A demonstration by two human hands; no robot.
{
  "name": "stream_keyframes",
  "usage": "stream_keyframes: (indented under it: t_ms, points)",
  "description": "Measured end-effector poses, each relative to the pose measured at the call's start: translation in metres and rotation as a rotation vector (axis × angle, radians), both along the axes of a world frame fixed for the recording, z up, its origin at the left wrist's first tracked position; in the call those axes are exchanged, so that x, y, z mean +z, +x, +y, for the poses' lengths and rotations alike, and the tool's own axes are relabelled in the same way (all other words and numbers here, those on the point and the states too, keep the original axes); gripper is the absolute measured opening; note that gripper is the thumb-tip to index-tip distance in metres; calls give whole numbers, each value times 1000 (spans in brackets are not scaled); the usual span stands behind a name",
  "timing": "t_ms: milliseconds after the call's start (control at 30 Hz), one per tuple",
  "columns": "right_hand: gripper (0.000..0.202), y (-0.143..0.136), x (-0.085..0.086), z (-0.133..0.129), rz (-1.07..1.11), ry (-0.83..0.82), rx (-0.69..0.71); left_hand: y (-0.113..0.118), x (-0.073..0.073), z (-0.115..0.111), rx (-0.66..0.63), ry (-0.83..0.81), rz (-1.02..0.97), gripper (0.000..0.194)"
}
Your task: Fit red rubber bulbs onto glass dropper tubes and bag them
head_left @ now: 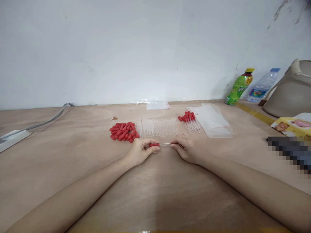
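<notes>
My left hand (142, 150) pinches a red rubber dropper bulb (154, 145) between thumb and fingers. In my right hand (186, 148) is a clear glass dropper tube (165, 144), gripped by the fingertips. The tube's left end meets the bulb's opening; how deep it sits inside I cannot tell. Beyond my left hand lies a heap of loose red bulbs (123, 132). A row of clear glass tubes (159, 127) is laid out just past both hands. Behind my right hand are several droppers (189, 120) with red bulbs fitted on their tubes.
Clear plastic bags (215, 121) lie right of the droppers. Farther right stand a green bottle (238, 88), a clear water bottle (263, 85) and a beige bag (284, 92). A grey cable (53, 117) runs to a power strip (14, 138) at left. A wall closes off the back.
</notes>
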State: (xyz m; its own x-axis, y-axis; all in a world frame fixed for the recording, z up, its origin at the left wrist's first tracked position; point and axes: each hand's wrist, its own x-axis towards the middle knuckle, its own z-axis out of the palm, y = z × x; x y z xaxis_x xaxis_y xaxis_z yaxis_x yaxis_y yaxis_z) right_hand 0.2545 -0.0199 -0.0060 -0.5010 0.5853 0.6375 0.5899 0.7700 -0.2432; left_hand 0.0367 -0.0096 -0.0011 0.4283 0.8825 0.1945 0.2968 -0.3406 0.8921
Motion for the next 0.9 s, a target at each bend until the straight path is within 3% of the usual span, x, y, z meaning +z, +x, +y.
stream_keyframes:
  t_ms: [100,400,667,900]
  points:
    - [20,-3,0,2,-1,26,14,1,0,-1,-12,-26,-50,25]
    - [29,-7,-1,0,-133,88,-27,-1,-1,-1,-19,27,68,26]
    - [34,-13,-1,-3,-203,-30,-103,0,1,-2,-9,142,148,23]
    - [31,-11,17,-4,-273,-148,-101,-1,1,-1,13,249,179,24]
